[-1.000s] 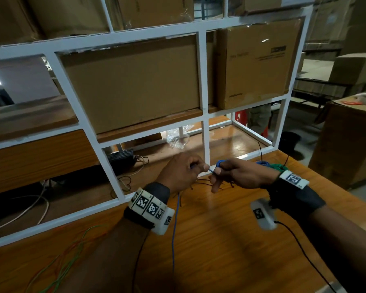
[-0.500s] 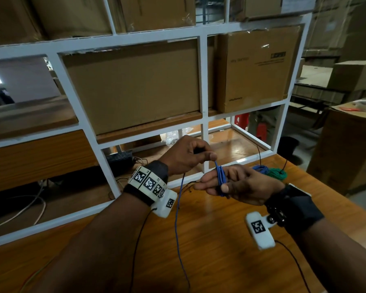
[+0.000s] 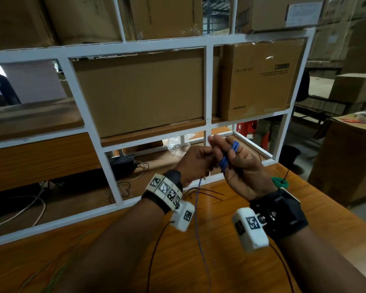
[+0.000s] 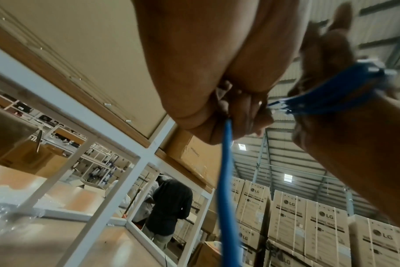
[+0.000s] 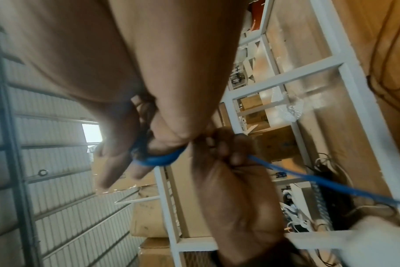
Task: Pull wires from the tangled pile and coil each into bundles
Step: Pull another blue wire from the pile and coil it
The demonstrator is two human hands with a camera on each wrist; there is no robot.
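Observation:
My right hand (image 3: 241, 168) is raised above the wooden table (image 3: 230, 261), palm toward me. A blue wire coil (image 3: 228, 155) is wound around its fingers (image 5: 112, 162). Close on its left, my left hand (image 3: 195, 161) pinches the running part of the same blue wire (image 4: 226, 180). The loose length of blue wire (image 3: 198, 220) hangs from that hand down to the table. In the wrist views the coil (image 4: 331, 94) crosses my right fingers, and the blue wire tail (image 5: 320, 180) leaves my left fist (image 5: 228, 162). A finished green bundle (image 3: 280, 182) lies on the table behind my right wrist.
A white metal shelf frame (image 3: 207, 85) holding cardboard boxes (image 3: 140, 92) stands along the table's far edge. Thin black wires (image 3: 207, 192) lie under my hands. Green wires (image 3: 57, 269) trail across the table's near left. More boxes (image 3: 347, 157) stand to the right.
Both hands have risen from near the table. My right hand has turned palm toward me, and the blue wire now lies in loops around its fingers. The left hand stays on the wire.

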